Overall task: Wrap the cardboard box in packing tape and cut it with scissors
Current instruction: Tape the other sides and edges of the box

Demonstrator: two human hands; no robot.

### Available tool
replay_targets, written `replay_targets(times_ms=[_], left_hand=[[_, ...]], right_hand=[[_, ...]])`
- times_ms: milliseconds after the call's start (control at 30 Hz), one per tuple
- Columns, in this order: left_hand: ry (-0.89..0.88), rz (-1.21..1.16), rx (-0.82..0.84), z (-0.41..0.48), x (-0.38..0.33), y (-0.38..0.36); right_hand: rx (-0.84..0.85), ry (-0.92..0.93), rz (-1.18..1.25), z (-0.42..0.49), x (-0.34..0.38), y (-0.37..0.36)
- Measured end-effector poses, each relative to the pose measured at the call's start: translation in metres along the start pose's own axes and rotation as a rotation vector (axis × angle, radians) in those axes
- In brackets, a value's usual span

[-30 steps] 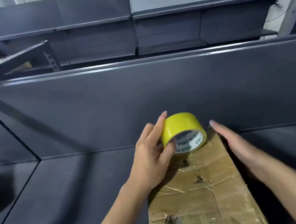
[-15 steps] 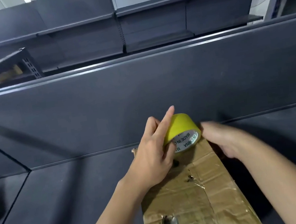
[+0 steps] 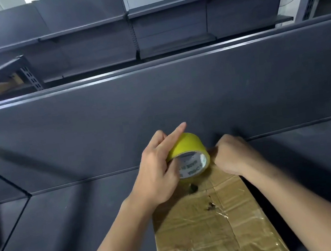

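Right hand has curled onto box edge | left hand grips tape

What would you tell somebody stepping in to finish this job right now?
Left hand grips the yellow tape roll, held at the far end of the cardboard box. Right hand is curled at that far edge beside the roll; whether it holds anything is hidden. The box lies on the dark shelf, its top showing wrinkled clear tape. No yellow strip shows on it yet. Left: wrap, then cut; scissors are not in view.
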State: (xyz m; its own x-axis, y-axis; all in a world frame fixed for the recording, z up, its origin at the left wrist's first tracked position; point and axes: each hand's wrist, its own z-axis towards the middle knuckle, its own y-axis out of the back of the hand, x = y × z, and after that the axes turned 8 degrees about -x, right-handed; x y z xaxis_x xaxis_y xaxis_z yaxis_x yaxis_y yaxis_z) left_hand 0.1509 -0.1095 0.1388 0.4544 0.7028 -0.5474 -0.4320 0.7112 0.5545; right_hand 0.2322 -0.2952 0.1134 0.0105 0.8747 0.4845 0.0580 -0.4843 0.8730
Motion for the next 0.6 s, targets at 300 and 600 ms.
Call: replay_targets(times_ms=[300, 600], left_hand=[[-0.068, 0.134, 0.143, 0.015, 0.008, 0.065], [-0.058, 0.283, 0.275, 0.02, 0.019, 0.092]], right_hand=[[-0.091, 0.034, -0.102, -0.01, 0.008, 0.009], [-0.109, 0.017, -0.093, -0.012, 0.012, 0.013]])
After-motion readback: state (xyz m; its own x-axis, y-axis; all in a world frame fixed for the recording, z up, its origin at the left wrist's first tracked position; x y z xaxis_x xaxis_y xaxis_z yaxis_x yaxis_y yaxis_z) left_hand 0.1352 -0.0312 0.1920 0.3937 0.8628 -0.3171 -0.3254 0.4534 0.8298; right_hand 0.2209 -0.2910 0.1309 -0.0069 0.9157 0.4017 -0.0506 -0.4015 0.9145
